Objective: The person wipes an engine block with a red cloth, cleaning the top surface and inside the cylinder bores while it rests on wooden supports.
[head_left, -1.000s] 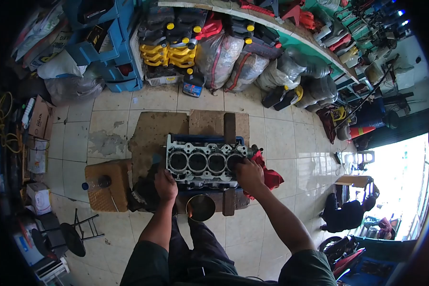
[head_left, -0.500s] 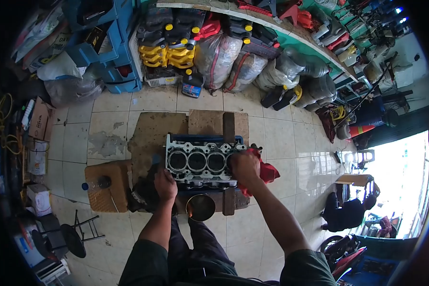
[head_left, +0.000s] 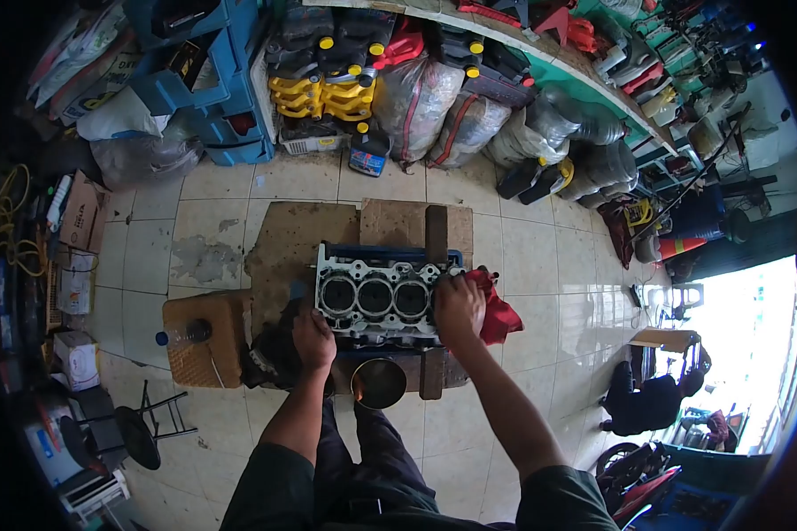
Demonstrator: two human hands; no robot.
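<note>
A grey metal engine block (head_left: pixel 393 327) lies with its round cylinder bores facing up on a blue support. My left hand (head_left: pixel 313 337) is closed on its near left corner, the fingertips partly hidden. At the opposite end, my right hand (head_left: pixel 460 310) bends its fingers over the block's right edge and covers the last bore. Beside that hand a red cloth (head_left: pixel 502 316) hangs past the block's right side. A round dark pan (head_left: pixel 379 383) stands between the block and my legs.
Cardboard (head_left: pixel 301 232) lies under the block, with a dark bar (head_left: pixel 436 232) across it. A plastic bottle (head_left: pixel 186 333) rests on a brown pad (head_left: pixel 179 362) at left. Jugs and sacks (head_left: pixel 416 102) line the far wall. A person (head_left: pixel 644 398) is at the right doorway.
The view has shifted slightly, so the block sits a little further right in it. My right hand's fingers have moved toward the block's right edge. My left hand stays at its corner.
</note>
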